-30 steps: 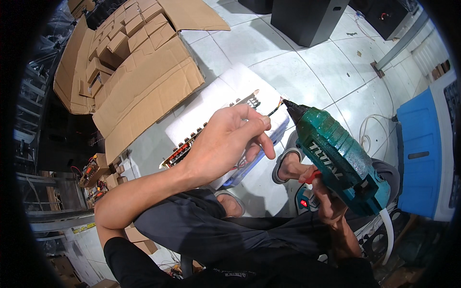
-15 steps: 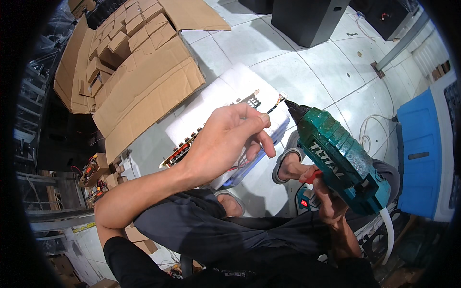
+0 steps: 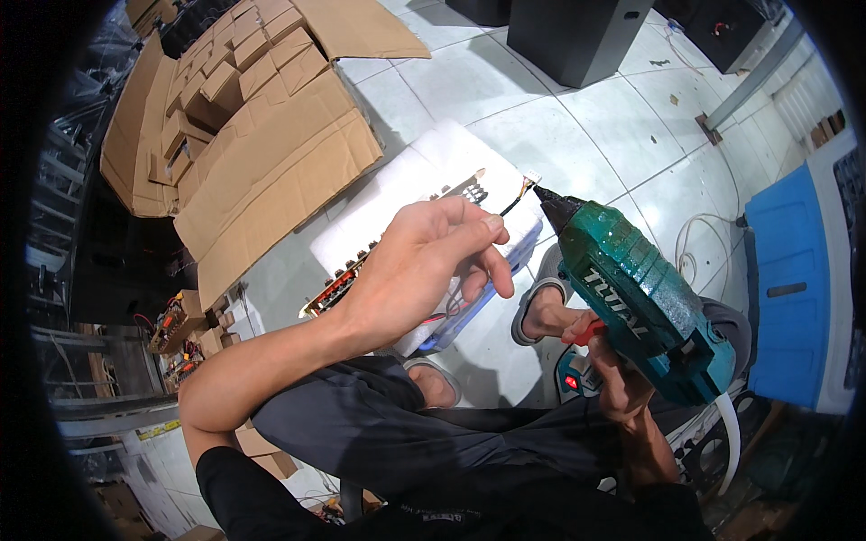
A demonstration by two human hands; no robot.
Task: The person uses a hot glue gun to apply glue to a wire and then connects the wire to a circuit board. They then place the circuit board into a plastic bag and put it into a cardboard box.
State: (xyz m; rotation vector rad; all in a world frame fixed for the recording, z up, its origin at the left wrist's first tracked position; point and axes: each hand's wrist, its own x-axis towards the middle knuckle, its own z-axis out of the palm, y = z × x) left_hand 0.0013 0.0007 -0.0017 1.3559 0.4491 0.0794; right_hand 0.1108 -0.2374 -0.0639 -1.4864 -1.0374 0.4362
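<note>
My left hand pinches a thin dark cable between thumb and forefinger. The cable ends in coloured wires and a small white connector, right at the black tip of a teal glue gun; whether they touch I cannot tell. My right hand grips the gun's handle, a finger on its red trigger. A white glue stick sticks out of the gun's back end. Under my left hand, partly hidden, a long circuit board with red and dark parts lies on white foam.
Left of the foam stands an open carton packed with small brown boxes. A blue bin sits beneath the foam. Black cabinets stand ahead on the tiled floor; a blue panel is at the right. My feet are close by.
Almost nothing differs. Both hands, the cable and the glue gun keep nearly the same places; the view has shifted very slightly.
</note>
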